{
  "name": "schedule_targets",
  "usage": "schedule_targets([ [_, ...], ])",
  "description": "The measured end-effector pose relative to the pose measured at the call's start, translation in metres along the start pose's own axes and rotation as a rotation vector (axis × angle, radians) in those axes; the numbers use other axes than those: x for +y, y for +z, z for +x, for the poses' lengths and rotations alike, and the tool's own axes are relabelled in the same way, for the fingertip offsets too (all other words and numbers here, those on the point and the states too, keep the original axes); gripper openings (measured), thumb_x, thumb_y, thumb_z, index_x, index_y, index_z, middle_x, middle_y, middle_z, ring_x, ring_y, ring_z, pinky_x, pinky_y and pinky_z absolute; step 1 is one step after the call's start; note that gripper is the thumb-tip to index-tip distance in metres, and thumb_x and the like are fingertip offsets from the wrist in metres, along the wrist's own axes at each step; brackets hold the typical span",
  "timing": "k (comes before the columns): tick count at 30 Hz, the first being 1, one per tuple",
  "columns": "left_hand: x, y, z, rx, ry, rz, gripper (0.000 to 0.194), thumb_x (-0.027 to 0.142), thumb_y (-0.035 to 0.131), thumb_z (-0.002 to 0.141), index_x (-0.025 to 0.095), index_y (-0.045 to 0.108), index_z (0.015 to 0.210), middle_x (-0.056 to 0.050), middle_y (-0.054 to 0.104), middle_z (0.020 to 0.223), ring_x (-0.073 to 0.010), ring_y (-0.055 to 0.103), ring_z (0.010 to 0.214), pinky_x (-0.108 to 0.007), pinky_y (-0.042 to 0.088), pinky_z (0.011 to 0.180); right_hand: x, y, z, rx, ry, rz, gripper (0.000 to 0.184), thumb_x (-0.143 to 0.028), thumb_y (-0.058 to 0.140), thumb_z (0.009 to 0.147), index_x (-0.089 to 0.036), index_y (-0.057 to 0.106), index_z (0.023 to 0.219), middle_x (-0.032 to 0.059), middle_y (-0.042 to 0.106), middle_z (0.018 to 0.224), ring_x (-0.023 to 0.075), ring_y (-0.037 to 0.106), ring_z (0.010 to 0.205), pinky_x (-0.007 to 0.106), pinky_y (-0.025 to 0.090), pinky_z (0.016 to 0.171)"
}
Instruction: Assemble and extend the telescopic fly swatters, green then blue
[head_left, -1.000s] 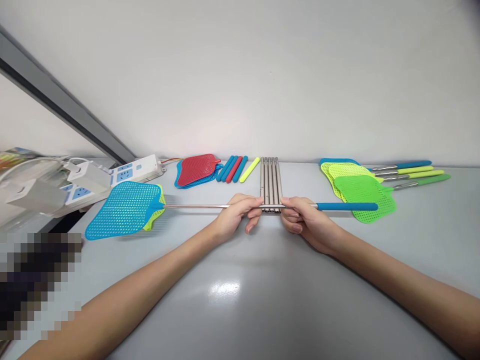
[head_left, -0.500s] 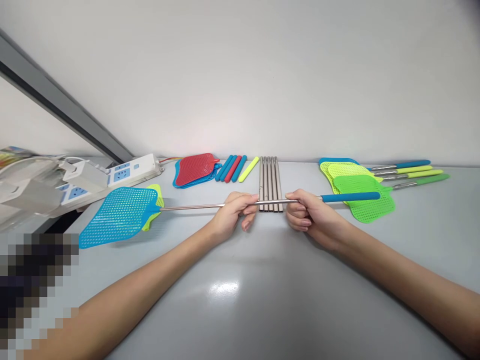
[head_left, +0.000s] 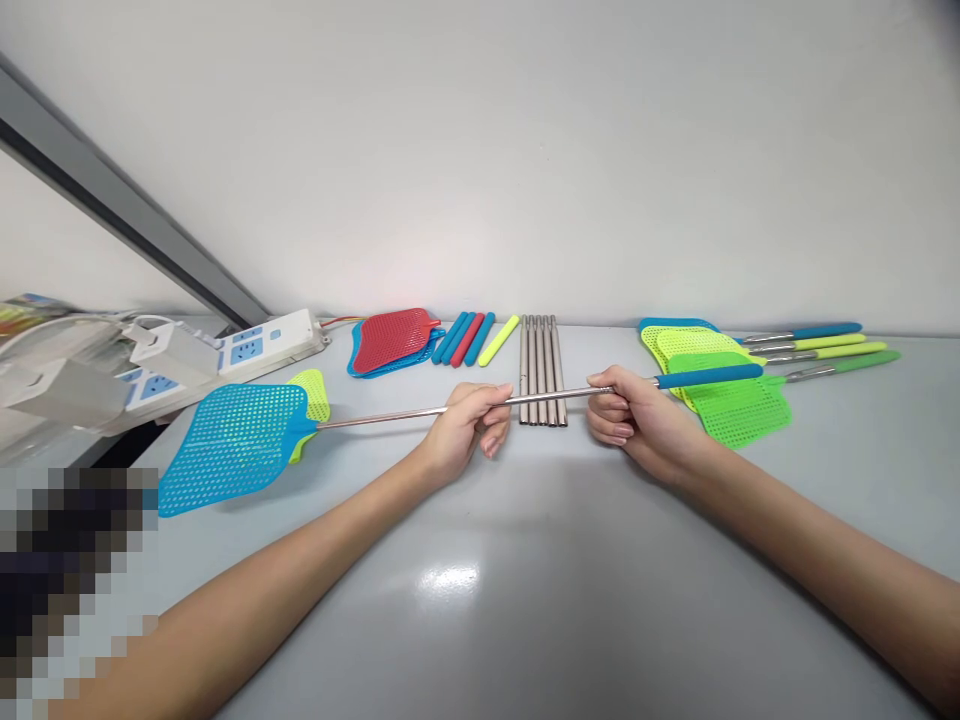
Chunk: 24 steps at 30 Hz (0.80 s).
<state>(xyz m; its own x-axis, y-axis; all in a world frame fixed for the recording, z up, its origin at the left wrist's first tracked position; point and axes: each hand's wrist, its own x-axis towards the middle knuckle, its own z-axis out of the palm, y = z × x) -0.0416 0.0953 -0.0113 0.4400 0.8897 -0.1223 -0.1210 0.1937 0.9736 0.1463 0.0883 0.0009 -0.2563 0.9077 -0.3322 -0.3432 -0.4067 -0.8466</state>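
A blue fly swatter [head_left: 360,419] with a metal telescopic rod is stretched out across the view between my hands. My left hand [head_left: 469,420] pinches the rod left of centre, thumb along the top. My right hand [head_left: 630,415] is closed round the rod just left of the blue grip [head_left: 709,375]. The blue mesh head [head_left: 240,440] hangs at the left, over part of a yellow mesh head [head_left: 311,395] on the table. Behind the rod, several metal rods [head_left: 541,350] lie side by side.
A red mesh head [head_left: 394,338] rests on blue ones at the back, beside several coloured grips [head_left: 472,340]. Complete swatters, the top one green [head_left: 742,400], lie at the right. A white power strip [head_left: 289,340] and a plastic bag [head_left: 45,390] are at the left.
My right hand has moved slightly right and up with the grip end. The swatter's rod is longer and more tilted, its blue head a little lower.
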Motion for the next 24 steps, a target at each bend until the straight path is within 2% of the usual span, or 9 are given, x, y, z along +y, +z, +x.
schedule_targets([
  [9, -0.002, 0.001, -0.002, -0.024, 0.019, 0.027, 0.039, 0.028, 0.043, 0.080, 0.017, 0.031, 0.044, 0.004, 0.037, 0.034, -0.0081, 0.038, 0.036, -0.022, 0.032, 0.043, 0.006, -0.005, 0.002, -0.107, -0.040, -0.057, 0.039, -0.024, 0.045, 0.076, -0.020, 0.021, 0.045, -0.0074, 0.016, 0.041, 0.0065, 0.021, 0.036, 0.024, 0.018, 0.040],
  [17, -0.003, 0.001, -0.001, -0.010, 0.008, 0.094, 0.040, 0.030, 0.041, 0.081, 0.016, 0.035, 0.044, 0.003, 0.040, 0.037, -0.0079, 0.040, 0.040, -0.021, 0.035, 0.046, 0.011, -0.006, 0.003, -0.104, -0.116, -0.098, 0.039, -0.027, 0.046, 0.076, -0.019, 0.025, 0.044, -0.0073, 0.021, 0.038, 0.0063, 0.026, 0.034, 0.023, 0.018, 0.040],
  [24, -0.002, 0.004, -0.003, -0.002, 0.074, 0.238, 0.044, 0.038, 0.043, 0.081, 0.016, 0.036, 0.044, 0.004, 0.039, 0.038, -0.0070, 0.038, 0.040, -0.020, 0.033, 0.047, 0.012, -0.005, 0.002, -0.080, -0.136, -0.122, 0.039, -0.028, 0.048, 0.075, -0.019, 0.027, 0.044, -0.0070, 0.022, 0.038, 0.0062, 0.027, 0.034, 0.024, 0.018, 0.040],
])
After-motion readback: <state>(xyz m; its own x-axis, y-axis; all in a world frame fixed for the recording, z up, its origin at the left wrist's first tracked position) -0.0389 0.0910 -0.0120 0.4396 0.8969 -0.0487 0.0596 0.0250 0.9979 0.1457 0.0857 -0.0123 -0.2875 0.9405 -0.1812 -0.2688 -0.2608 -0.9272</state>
